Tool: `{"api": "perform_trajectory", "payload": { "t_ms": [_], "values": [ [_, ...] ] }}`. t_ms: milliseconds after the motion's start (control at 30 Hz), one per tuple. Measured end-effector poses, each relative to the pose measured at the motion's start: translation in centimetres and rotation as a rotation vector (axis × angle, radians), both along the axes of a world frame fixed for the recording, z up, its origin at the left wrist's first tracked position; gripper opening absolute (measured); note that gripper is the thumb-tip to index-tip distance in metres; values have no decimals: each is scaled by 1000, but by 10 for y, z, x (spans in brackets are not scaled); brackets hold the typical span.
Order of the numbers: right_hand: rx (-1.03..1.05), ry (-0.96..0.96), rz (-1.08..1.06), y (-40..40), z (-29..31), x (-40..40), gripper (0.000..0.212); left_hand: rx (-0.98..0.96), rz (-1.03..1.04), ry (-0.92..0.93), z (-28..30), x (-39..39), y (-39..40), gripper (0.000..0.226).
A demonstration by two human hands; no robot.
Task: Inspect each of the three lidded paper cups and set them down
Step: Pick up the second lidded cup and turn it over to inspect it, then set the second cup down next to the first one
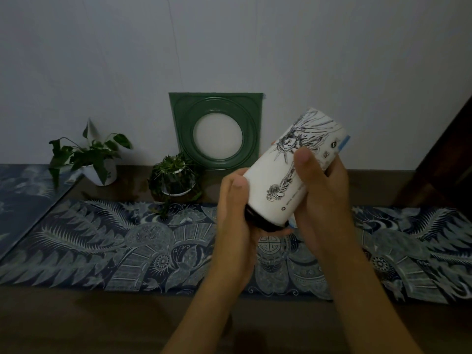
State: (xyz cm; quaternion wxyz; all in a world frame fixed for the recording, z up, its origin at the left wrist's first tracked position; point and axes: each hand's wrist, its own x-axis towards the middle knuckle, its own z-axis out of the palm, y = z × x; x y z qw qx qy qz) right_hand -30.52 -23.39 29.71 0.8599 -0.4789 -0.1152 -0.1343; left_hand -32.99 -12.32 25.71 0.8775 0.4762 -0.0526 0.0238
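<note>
Hands at mid-inspection: I hold one lidded paper cup [288,172] tilted in the air above the patterned runner [102,246], its dark lid [258,221] pointing down toward 7 o'clock and its base up toward 1 o'clock. My left hand [235,213] cups the lid end, fingers curled around the rim. My right hand [319,190] wraps the printed wall from the 3 o'clock side, thumb pressed across the line drawing. Both hands are closed on the cup, which touches nothing else.

On the counter [76,315] behind, at 10 o'clock from the cup, stand a leafy plant in a white pot [89,159] and a smaller plant in a glass bowl [176,180]; a green square frame [217,129] leans on the wall at 11 o'clock. The other two cups are not in view, so I cannot tell how many are already checked.

I judge this to be the looking-over step. Setting down comes next, and that calls for turning the cup lid-up, keeping both grips firm through the turn, then lowering it flat onto the runner.
</note>
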Motion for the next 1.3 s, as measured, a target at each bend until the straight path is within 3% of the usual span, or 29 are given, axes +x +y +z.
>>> {"api": "perform_trajectory", "payload": {
  "t_ms": [100, 167, 267, 467, 633, 800, 1033, 1167, 1300],
  "values": [
    [-70, -5, -49, 1, -10, 2, 47, -5, 32, 71, 1, 1, -1, 61],
    [-142, -26, -59, -2, -17, 1, 56, -16, 48, 113, -1, 3, -1, 70],
    [-340, -104, -74, -9, -30, -5, 74, -16, 87, 101, -4, 6, 0, 59],
    [-752, -216, -53, -9, -58, -23, 88, 37, 118, 59, -14, 10, -2, 36],
    [-702, -116, -119, -19, -70, -27, 65, 203, 120, 29, -33, 10, -4, 47],
    [-725, 64, -164, -37, -89, -34, 52, 263, 74, -3, -66, 7, 1, 41],
    [-649, 265, -142, -56, -138, -36, 39, 167, -86, 151, -110, 0, -2, 35],
    [-628, 418, -147, -64, -171, -37, 48, 195, -81, 304, -134, -7, -9, 22],
    [-627, 554, -87, -69, -204, -42, 27, 248, -60, 468, -163, -15, -15, 22]
  ]
}}
